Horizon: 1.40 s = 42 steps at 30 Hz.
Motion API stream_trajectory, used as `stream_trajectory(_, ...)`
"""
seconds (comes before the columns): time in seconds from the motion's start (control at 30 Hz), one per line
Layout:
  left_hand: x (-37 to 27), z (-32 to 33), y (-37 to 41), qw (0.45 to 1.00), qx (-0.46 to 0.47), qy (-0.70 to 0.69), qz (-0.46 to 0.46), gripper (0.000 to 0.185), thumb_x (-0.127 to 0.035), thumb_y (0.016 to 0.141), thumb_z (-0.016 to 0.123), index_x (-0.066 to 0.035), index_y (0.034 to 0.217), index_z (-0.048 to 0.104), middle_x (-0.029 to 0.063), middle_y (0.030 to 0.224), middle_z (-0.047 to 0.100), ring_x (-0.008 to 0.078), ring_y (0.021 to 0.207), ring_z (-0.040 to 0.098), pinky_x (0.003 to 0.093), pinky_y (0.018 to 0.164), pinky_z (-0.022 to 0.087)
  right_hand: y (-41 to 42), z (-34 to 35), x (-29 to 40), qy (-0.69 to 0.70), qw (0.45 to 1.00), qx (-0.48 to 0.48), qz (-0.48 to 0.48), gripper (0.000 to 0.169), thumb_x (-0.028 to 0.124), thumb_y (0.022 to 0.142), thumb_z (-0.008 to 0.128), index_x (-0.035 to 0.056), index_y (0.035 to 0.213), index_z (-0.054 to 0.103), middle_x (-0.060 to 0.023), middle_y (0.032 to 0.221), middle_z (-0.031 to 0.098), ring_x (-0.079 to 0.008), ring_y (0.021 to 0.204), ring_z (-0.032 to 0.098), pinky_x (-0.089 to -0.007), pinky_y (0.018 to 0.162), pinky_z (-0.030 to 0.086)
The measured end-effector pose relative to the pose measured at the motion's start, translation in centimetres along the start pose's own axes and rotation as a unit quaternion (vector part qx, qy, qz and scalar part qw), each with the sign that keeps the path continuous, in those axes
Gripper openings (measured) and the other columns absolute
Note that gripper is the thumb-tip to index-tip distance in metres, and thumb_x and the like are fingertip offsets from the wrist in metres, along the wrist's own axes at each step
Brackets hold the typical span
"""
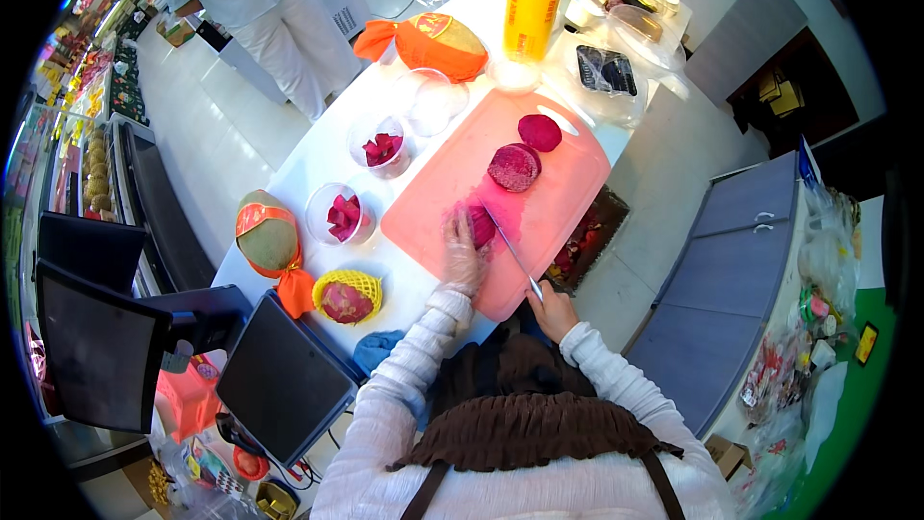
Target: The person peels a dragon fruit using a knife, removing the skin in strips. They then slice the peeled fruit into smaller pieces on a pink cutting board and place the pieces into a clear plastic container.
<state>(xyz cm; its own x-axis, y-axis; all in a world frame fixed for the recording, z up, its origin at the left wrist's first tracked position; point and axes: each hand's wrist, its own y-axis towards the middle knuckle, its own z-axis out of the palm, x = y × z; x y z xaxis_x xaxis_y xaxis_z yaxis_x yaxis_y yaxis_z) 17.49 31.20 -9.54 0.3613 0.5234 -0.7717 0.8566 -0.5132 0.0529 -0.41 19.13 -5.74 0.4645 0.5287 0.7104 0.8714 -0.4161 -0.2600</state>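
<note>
My left hand (pixel 462 249), in a clear plastic glove, presses a piece of red dragon fruit (pixel 481 227) against the pink cutting board (pixel 426 209). In my bare right hand (pixel 554 310) is the handle of a knife (pixel 514 251), its blade lying along the right side of that piece. Farther up the board rest a thick round (pixel 515 167) and a thinner slice (pixel 540 133) of the same fruit. Purple juice stains the board around the blade. Left of the board, two clear plastic cups (pixel 377 146) (pixel 339 214) hold cut red chunks.
A melon in orange wrap (pixel 267 235) and a dragon fruit in yellow foam net (pixel 348 302) sit at the left. Another wrapped melon (pixel 451 43) and a yellow wrap roll (pixel 535 0) stand at the back. A bin with scraps (pixel 592 231) is below right. A person (pixel 245 7) stands beyond.
</note>
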Motion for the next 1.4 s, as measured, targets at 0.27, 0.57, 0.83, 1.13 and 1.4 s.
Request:
stream_trajectory(0.27,1.8,-0.1,0.0,0.998,-0.014,0.027,0.061,0.093,-0.007,0.076,0.071,0.003,0.151,0.017,0.0265,0.154,0.023,0.0474,0.142,0.023,0.0476,0.118,0.023,0.3,-1.3,-1.2,-0.095,0.995,0.001,-0.026,0.029,0.033,0.096,0.056,0.0047,0.098,0.052,-0.0257,0.07,0.063,-0.0481,0.068,0.061,-0.0576,0.059,0.047)
stream_trajectory(0.57,0.0,-2.8,-0.4,0.988,-0.016,-0.146,-0.04,0.086,0.003,0.082,0.061,0.002,0.153,0.013,0.0229,0.154,0.029,0.034,0.141,0.033,0.0372,0.116,0.027,0.4,-2.8,1.4,-0.061,0.997,-0.018,-0.051,0.032,0.036,0.097,0.054,0.0047,0.101,0.052,-0.0254,0.072,0.064,-0.0486,0.068,0.061,-0.0575,0.06,0.047)
stream_trajectory(0.83,1.4,-1.9,-2.6,0.981,-0.034,-0.168,-0.091,0.084,0.01,0.072,0.047,0.001,0.152,0.021,0.0232,0.146,0.041,0.0357,0.134,0.042,0.0383,0.11,0.034,0.3,-0.7,1.3,-0.101,0.995,0.025,-0.006,0.032,0.035,0.098,0.052,0.0027,0.101,0.052,-0.027,0.073,0.064,-0.0496,0.069,0.061,-0.0588,0.062,0.047)
stream_trajectory(1.13,-1.8,-3.2,-2.7,0.798,-0.033,-0.573,-0.184,0.095,0.018,0.065,0.04,-0.001,0.155,0.015,0.0131,0.157,0.027,0.0238,0.146,0.027,0.031,0.116,0.026,-0.3,-0.2,2.7,-0.133,0.99,0.051,0.006,0.031,0.032,0.099,0.05,0.0003,0.103,0.05,-0.0273,0.071,0.063,-0.0491,0.068,0.06,-0.0586,0.061,0.046)
stream_trajectory(1.4,-3.3,-5.0,-2.6,0.782,-0.009,-0.591,-0.198,0.088,0.015,0.071,0.044,0.001,0.154,0.016,0.0131,0.155,0.03,0.024,0.143,0.031,0.0306,0.114,0.03,-0.7,-0.2,4.5,-0.096,0.993,0.061,-0.039,0.034,0.033,0.099,0.049,0.0,0.102,0.05,-0.0284,0.073,0.063,-0.0504,0.071,0.061,-0.06,0.065,0.047)
